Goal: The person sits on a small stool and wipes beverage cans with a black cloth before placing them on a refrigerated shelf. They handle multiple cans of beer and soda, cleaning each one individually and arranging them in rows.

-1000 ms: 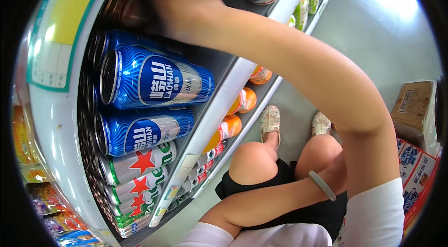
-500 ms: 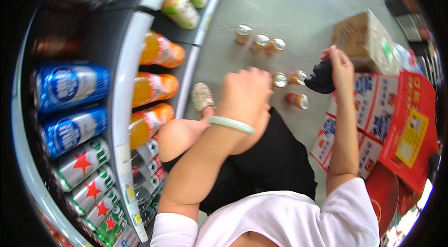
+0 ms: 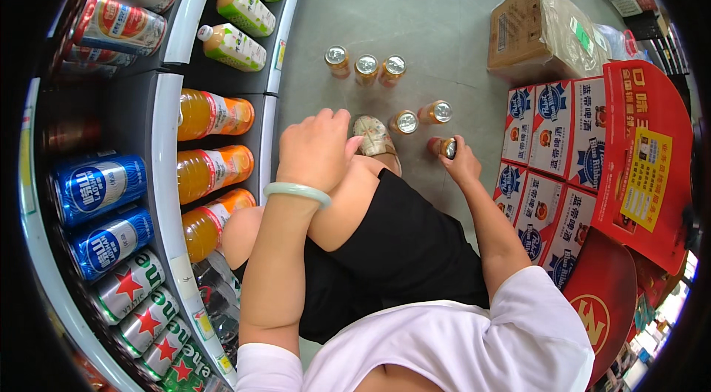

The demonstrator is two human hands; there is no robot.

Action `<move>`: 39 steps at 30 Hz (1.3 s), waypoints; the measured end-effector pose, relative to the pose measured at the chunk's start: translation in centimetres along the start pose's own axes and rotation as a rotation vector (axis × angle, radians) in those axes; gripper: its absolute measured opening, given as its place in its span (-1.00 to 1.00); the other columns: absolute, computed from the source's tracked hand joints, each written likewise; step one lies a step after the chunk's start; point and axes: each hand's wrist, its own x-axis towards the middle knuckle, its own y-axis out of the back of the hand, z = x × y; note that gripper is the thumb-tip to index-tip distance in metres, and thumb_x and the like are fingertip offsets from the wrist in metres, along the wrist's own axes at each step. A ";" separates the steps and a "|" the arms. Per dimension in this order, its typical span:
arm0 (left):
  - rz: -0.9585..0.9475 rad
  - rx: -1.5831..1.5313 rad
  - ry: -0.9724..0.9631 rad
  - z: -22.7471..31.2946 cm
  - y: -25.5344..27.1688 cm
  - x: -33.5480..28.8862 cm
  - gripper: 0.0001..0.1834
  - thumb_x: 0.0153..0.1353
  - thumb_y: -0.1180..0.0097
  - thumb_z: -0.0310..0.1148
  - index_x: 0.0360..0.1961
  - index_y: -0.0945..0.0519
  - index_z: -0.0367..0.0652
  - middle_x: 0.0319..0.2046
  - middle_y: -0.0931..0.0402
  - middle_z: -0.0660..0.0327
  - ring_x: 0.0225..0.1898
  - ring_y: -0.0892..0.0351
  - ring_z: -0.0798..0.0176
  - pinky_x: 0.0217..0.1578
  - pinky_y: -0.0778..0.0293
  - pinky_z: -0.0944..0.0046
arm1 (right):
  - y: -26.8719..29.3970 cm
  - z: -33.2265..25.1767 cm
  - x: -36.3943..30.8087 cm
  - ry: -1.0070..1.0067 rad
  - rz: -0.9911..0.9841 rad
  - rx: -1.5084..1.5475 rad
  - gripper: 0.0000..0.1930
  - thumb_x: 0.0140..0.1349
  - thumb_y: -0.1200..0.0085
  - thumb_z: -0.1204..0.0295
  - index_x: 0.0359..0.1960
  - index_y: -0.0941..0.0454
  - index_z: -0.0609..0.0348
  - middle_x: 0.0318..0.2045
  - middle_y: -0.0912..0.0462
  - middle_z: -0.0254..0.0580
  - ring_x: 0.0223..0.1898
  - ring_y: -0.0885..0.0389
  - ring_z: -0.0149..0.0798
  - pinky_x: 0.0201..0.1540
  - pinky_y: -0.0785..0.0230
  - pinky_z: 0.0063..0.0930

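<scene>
My right hand (image 3: 464, 163) grips an orange-and-gold drink can (image 3: 443, 147) at its silver top end, with the can tilted on the grey floor. Close by stand two more such cans, one with its silver lid up (image 3: 405, 123) and another beside it (image 3: 436, 112). Farther off, a short row of three upright cans (image 3: 366, 70) stands on the floor. My left hand (image 3: 315, 142), with a pale green bangle (image 3: 298, 192) at the wrist, hangs in the air above my knee. Its thumb is apart from loosely bent fingers, and nothing shows in it.
On the left, a shelf (image 3: 153, 107) holds orange drink bottles (image 3: 215, 115), green-labelled bottles (image 3: 241, 47), blue cans (image 3: 100, 182) and green-silver cans (image 3: 129, 285). To the right are stacked red-white-blue cartons (image 3: 552, 129), a brown cardboard box (image 3: 529, 33) and a red display board (image 3: 652, 170). My shoe (image 3: 374, 134) is near the cans.
My right hand has come down to the tilted can; the black, soft-looking thing it held is gone from view. My left hand has moved left, and the view has shifted.
</scene>
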 end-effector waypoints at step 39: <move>0.332 -0.591 0.099 2.8 1.8 -0.8 -0.27 -0.19 -0.56 -0.19 0.03 -0.46 -0.05 -0.09 -0.61 0.14 -0.02 -0.62 -0.12 -0.07 -0.56 -0.03 | 22.5 -24.4 -12.6 0.995 1.085 0.213 -0.66 0.04 -0.44 0.23 -0.58 -0.45 -0.01 -0.54 -0.51 -0.36 -0.57 -0.43 -0.28 -0.60 -0.25 -0.40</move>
